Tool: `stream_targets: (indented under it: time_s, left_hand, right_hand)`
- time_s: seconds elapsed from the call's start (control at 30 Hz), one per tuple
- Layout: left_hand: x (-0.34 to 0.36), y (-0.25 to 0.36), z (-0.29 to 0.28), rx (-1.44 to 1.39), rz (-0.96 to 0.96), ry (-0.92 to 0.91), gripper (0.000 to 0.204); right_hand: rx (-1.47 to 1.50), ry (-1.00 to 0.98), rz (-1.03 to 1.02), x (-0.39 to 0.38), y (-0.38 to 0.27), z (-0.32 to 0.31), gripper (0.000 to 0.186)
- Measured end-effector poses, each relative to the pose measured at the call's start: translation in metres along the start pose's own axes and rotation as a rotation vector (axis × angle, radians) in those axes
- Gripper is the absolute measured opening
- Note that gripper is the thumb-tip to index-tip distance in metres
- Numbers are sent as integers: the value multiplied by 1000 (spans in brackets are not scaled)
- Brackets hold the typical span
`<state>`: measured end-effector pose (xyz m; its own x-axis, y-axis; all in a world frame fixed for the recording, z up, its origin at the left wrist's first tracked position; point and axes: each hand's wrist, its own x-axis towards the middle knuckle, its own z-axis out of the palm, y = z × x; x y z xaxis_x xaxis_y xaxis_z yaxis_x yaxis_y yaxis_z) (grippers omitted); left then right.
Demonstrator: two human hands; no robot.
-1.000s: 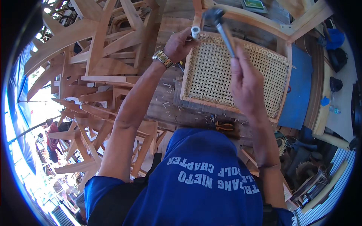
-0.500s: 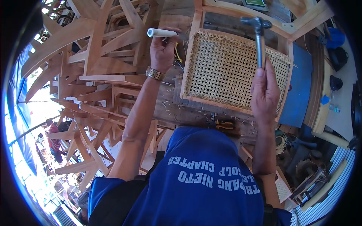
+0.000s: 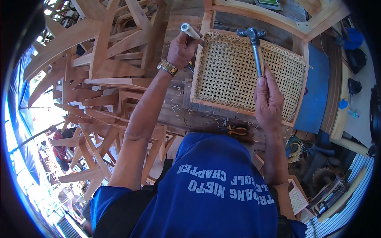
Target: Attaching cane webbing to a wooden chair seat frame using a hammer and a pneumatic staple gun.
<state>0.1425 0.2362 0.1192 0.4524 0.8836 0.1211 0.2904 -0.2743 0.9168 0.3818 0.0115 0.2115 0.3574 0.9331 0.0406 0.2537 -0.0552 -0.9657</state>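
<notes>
the person's left hand has its fingers curled tight round a short white rod, and one round end pokes out past the thumb, up and away from the knuckles. the other end runs toward the near corner of the cane panel, just right of those fingers; from where i stand i can't tell whether it touches. a gold-coloured watch sits on the wrist behind that hand.

the right hand is closed firmly on a hammer, the thumb laid along the handle. the metal head stands out beyond the fingertips, in front of the panel's far part. the woven panel itself, rimmed in pale wood, lies between the two sets of fingers and reaches out past the right ones, its weave rough along the edges. a larger wooden frame stands beyond both hands' fingers.

nearer the body than the right fingers, and to their left, i see pliers with orange-and-black handles on the workbench. little pale wood bits are scattered below the left fingers. a blue board lies to the right of the right fingers, and curved chair parts pile up well left of the left ones.
</notes>
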Motion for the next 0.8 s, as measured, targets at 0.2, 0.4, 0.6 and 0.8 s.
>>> stream_targets:
  time_s: [0.2, 0.4, 0.6, 0.8]
  left_hand:
    - [12, 14, 7, 162, 131, -97, 23]
    - [11, 35, 21, 344, 259, -86, 27]
    - [14, 31, 15, 278, 233, -123, 29]
    - [11, 20, 11, 190, 156, -163, 26]
  right_hand:
    - [-60, -71, -82, 14, -34, -13, 45]
    - [-23, 82, -508, 21, -61, -1, 48]
    - [-272, -30, -295, 29, -22, 20, 49]
    - [-477, -141, -179, 32, -20, 23, 45]
